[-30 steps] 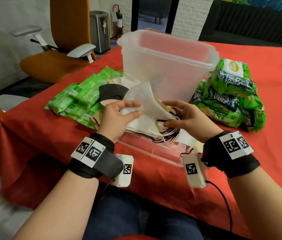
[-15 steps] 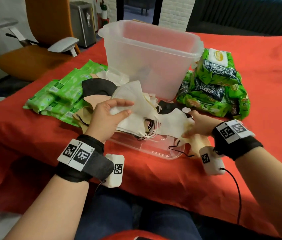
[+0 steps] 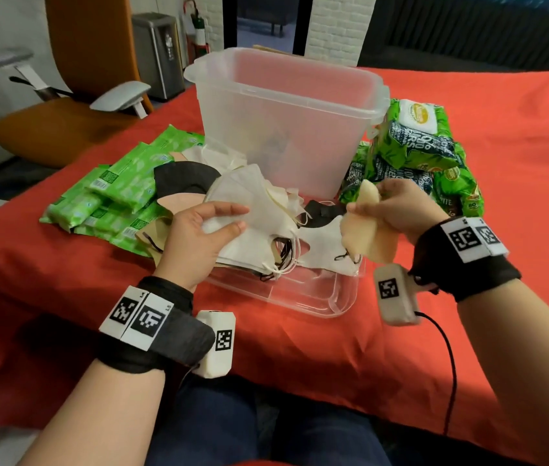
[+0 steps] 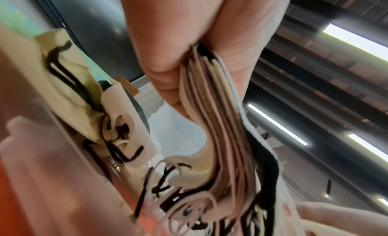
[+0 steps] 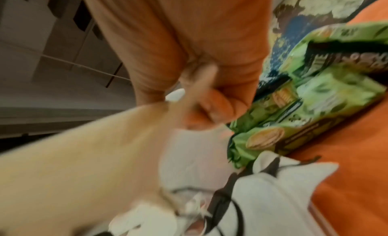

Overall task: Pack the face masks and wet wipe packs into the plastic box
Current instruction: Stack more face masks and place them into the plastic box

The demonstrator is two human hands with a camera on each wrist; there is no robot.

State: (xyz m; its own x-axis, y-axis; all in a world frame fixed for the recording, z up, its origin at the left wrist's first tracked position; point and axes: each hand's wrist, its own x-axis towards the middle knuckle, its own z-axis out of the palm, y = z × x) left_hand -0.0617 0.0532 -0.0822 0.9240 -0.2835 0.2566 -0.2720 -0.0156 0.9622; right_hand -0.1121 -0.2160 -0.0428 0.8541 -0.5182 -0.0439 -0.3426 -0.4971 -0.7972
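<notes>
My left hand [image 3: 199,237] grips a stack of face masks [image 3: 252,230], white on top, between thumb and fingers above the clear lid [image 3: 300,294]. The left wrist view shows the stack's [image 4: 214,123] many edges pinched in my left hand [image 4: 184,57]. My right hand [image 3: 397,203] pinches a beige mask [image 3: 364,230] and holds it up to the right of the stack; its cloth [image 5: 84,156] blurs in the right wrist view under that hand [image 5: 199,90]. Loose masks [image 3: 320,237] lie below. The clear plastic box [image 3: 283,122] stands upright behind.
Flat green wipe packs [image 3: 121,193] lie left of the box, partly under black and pink masks [image 3: 182,183]. Bulky green wipe packs [image 3: 417,153] pile up on the right. A red cloth [image 3: 501,129] covers the table. An orange chair [image 3: 64,119] stands at the far left.
My right hand has pulled a beige mask off the pile and lifted it up to the right. My left hand keeps holding the stack, almost unmoved.
</notes>
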